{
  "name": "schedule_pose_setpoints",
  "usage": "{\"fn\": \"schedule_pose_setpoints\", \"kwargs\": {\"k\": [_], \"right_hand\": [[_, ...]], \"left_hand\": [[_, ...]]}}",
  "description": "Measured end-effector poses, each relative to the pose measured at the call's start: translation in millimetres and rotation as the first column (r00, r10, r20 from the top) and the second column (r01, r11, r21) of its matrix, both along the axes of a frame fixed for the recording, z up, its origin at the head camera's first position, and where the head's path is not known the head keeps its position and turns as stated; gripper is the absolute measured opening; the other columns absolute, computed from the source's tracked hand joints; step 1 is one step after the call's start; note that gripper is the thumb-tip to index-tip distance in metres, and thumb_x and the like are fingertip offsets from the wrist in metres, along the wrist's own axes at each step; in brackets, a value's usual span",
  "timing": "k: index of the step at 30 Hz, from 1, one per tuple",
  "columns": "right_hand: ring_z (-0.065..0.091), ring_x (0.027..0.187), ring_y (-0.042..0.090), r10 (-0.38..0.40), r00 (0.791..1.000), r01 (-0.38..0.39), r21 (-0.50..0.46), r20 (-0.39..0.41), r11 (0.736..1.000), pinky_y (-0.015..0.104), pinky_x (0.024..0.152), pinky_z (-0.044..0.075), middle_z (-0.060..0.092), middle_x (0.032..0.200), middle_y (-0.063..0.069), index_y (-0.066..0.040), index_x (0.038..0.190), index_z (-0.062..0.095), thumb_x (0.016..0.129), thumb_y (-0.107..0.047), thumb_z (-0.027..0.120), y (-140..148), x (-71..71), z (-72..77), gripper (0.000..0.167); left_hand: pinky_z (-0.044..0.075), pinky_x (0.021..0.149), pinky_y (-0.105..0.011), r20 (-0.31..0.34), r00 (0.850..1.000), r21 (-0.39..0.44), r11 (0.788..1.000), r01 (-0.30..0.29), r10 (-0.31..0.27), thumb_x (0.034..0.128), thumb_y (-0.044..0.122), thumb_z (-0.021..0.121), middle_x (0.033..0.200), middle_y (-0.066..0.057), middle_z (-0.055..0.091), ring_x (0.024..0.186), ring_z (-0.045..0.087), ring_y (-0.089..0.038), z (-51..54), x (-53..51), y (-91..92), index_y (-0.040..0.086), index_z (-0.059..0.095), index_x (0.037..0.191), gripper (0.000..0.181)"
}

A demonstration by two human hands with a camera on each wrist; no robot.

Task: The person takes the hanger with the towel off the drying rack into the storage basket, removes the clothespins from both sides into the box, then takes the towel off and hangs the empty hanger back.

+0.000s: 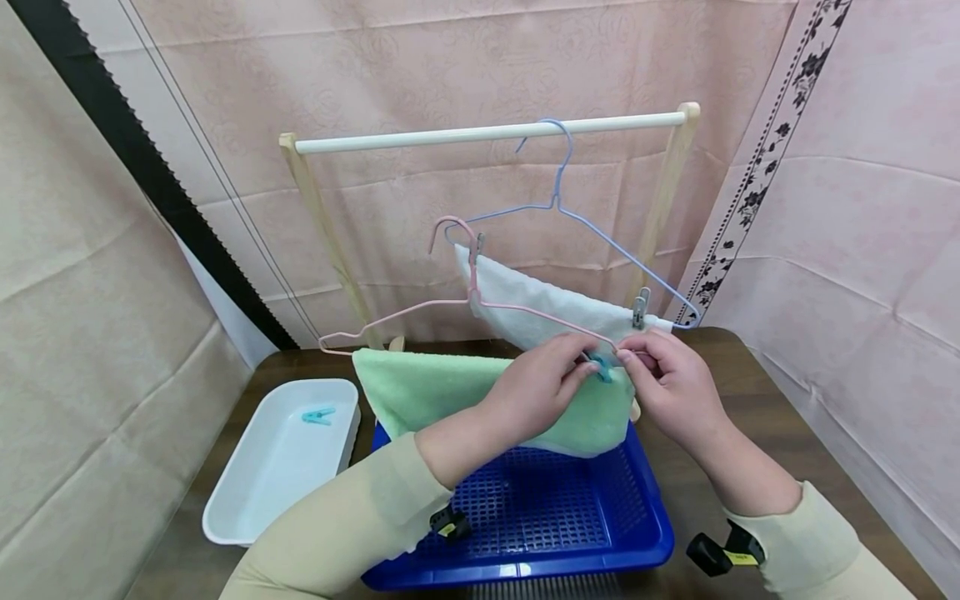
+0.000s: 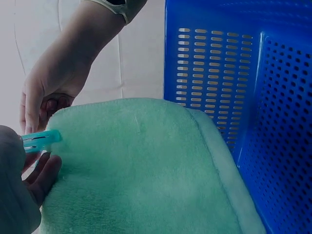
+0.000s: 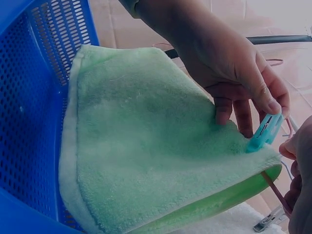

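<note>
A light green towel (image 1: 435,387) hangs folded over the lower bar of a pink clothes hanger (image 1: 408,312), above a blue basket. My left hand (image 1: 528,392) pinches a teal clothespin (image 3: 264,132), which sits at the towel's top right corner. My right hand (image 1: 675,392) grips the hanger's right end with thumb and fingers, just beside that corner. In the right wrist view, the pink wire passes under the towel fold to the right hand (image 3: 300,180). The pink hanger's hook is off the rail.
A white rail (image 1: 420,138) on wooden posts stands behind, carrying a blue hanger (image 1: 615,248) with a white cloth (image 1: 540,287) held by metal clips (image 1: 640,308). The blue basket (image 1: 652,517) is below my hands. Another teal clothespin (image 1: 318,416) lies in a white tray (image 1: 247,467).
</note>
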State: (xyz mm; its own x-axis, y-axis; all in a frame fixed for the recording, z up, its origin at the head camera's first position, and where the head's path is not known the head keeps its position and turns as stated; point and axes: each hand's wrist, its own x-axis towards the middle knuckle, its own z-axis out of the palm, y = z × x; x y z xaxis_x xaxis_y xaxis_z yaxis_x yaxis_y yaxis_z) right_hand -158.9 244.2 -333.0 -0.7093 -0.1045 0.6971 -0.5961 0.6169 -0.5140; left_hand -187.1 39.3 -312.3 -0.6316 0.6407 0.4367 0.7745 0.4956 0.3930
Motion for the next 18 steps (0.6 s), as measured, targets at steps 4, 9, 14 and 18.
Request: {"fn": "schedule_pose_setpoints", "kwargs": {"k": [4, 9, 14, 18], "right_hand": [[0.043, 0.066, 0.009, -0.006, 1.0, 0.006, -0.002, 0.006, 1.0, 0.019, 0.057, 0.035, 0.05, 0.074, -0.005, -0.004, 0.093, 0.07, 0.092, -0.002, 0.067, -0.2, 0.0, -0.1, 0.004], [0.043, 0.067, 0.009, -0.013, 1.0, 0.013, 0.0, 0.011, 1.0, 0.019, 0.057, 0.035, 0.05, 0.075, -0.005, -0.005, 0.093, 0.071, 0.091, 0.0, 0.068, -0.9, 0.0, -0.8, 0.006], [0.042, 0.066, 0.009, -0.013, 1.0, 0.013, 0.002, 0.017, 1.0, 0.02, 0.057, 0.034, 0.049, 0.074, -0.005, -0.004, 0.093, 0.07, 0.092, -0.002, 0.067, -1.1, -0.5, -1.2, 0.004], [0.041, 0.065, 0.009, -0.008, 1.0, 0.008, -0.002, 0.023, 1.0, 0.021, 0.057, 0.034, 0.047, 0.074, -0.004, -0.003, 0.093, 0.07, 0.094, -0.005, 0.066, -1.4, -0.2, -2.2, 0.004]], "left_hand": [[0.049, 0.089, -0.021, 0.05, 0.999, 0.031, 0.999, 0.003, -0.005, 0.1045, 0.028, 0.05, 0.122, 0.001, 0.063, 0.104, 0.061, -0.007, 0.7, 1.4, -2.6, 0.011, 0.058, 0.13, 0.032], [0.05, 0.09, -0.022, 0.095, 0.995, 0.047, 0.999, -0.001, -0.004, 0.1049, 0.03, 0.049, 0.124, 0.001, 0.062, 0.111, 0.062, -0.009, 0.3, 2.0, -5.6, 0.011, 0.057, 0.13, 0.033], [0.051, 0.085, -0.023, 0.113, 0.994, 0.049, 0.999, -0.014, 0.008, 0.105, 0.031, 0.048, 0.122, 0.003, 0.063, 0.107, 0.063, -0.007, 1.2, 0.9, -6.5, 0.014, 0.057, 0.13, 0.031], [0.051, 0.08, -0.023, 0.119, 0.993, 0.038, 0.999, -0.017, 0.012, 0.1051, 0.032, 0.048, 0.117, 0.005, 0.064, 0.101, 0.064, -0.006, 3.0, 0.2, -6.3, 0.016, 0.056, 0.129, 0.03]]}}
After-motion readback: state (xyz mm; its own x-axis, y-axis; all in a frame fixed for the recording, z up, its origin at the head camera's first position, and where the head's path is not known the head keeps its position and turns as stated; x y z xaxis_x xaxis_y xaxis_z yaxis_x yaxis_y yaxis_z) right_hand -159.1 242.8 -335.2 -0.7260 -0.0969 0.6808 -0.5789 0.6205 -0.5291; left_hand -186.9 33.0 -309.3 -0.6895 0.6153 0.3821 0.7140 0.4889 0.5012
